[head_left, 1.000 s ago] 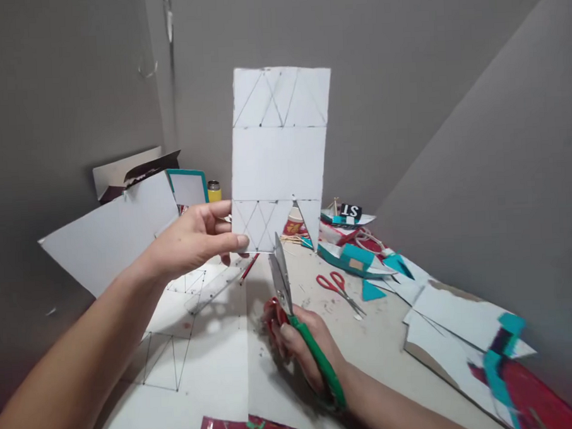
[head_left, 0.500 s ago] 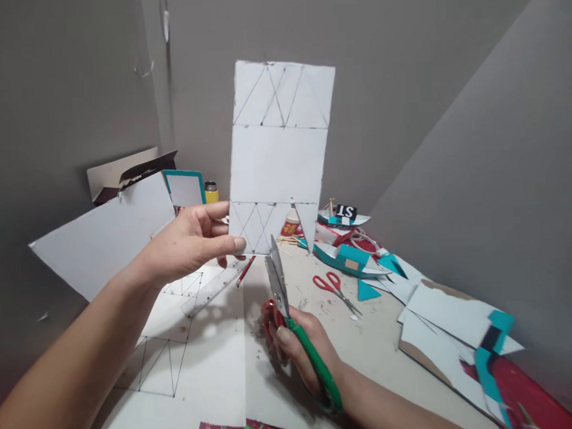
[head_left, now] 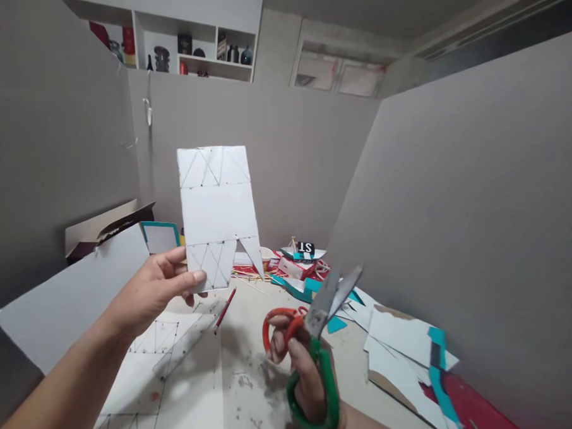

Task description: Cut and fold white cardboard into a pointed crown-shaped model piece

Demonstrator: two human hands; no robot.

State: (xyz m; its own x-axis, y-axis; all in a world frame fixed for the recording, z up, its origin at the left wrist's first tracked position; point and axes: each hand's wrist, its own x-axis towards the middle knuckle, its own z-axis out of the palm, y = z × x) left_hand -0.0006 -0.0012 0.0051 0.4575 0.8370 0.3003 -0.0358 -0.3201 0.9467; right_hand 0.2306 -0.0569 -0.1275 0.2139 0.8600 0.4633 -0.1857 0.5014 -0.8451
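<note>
My left hand [head_left: 163,284] pinches the lower left corner of a white card [head_left: 218,211], holding it upright above the table. Pencilled triangles run along the card's top and bottom bands, and a triangular notch is cut out of its lower right edge. Fingers of my right hand [head_left: 305,372] go through the loops of large scissors [head_left: 324,304], one handle orange-red and the other green. The blades stand apart from each other, point up and to the right, and are clear of the card.
Below lies a sheet [head_left: 194,395] with drawn triangles, a clear ruler [head_left: 187,336] and a red pencil [head_left: 225,311]. Small teal-and-white model boats [head_left: 303,252] sit at the back. Cut white boards [head_left: 400,342] are piled at right; a large white panel [head_left: 81,293] leans at left.
The scissors have moved away from the card to the right, and their blades have spread. My view has tilted up, bringing shelves into sight. The card appears lower and further left.
</note>
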